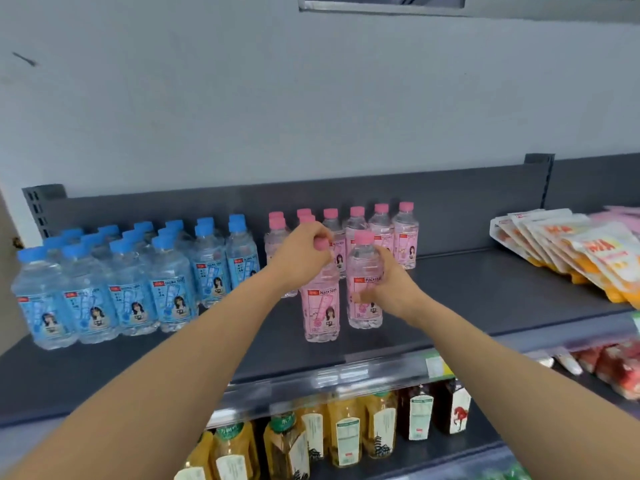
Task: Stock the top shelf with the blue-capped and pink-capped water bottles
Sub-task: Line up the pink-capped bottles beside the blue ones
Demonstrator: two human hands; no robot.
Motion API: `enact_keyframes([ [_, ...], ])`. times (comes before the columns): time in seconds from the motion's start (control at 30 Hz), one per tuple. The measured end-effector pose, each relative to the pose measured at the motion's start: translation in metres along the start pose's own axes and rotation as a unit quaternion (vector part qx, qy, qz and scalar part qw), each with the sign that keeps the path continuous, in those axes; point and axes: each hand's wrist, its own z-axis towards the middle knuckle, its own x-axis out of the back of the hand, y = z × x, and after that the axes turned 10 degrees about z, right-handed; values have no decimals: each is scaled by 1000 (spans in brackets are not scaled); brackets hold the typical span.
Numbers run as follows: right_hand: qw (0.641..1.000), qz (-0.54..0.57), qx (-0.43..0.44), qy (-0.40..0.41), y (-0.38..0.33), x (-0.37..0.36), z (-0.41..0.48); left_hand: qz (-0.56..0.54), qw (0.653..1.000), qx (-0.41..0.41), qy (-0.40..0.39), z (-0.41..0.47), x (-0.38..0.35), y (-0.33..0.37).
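Observation:
Several blue-capped water bottles (135, 282) stand in rows on the left of the dark top shelf (485, 292). Behind my hands, several pink-capped bottles (381, 226) line the back. My left hand (301, 254) grips the neck and cap of a pink-capped bottle (320, 313) standing upright on the shelf. My right hand (388, 282) holds the side of a second pink-capped bottle (363, 271), also upright, just right of the first. The two bottles stand close together in front of the pink row.
Orange and white snack pouches (571, 251) lie stacked at the shelf's right end. The shelf below holds yellow tea bottles (343, 431) and dark drink bottles (419, 414), with red packets (620, 368) to the right. A grey wall rises behind.

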Motion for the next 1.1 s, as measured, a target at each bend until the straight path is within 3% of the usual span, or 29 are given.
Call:
enact_keyframes([
  [0.3,999,-34,-39,-12,36,8,2,-102,983,107,-106,-39,-49,-54],
  [0.7,998,-44,-47,8,52,31,48,-107,980,168,-17,23,-98,-39],
  [0.83,998,-45,-53,8,56,38,67,-71,982,174,-3,41,-110,-42],
  [1.1,995,-76,-42,44,59,33,97,117,966,231,18,55,-118,-43],
])
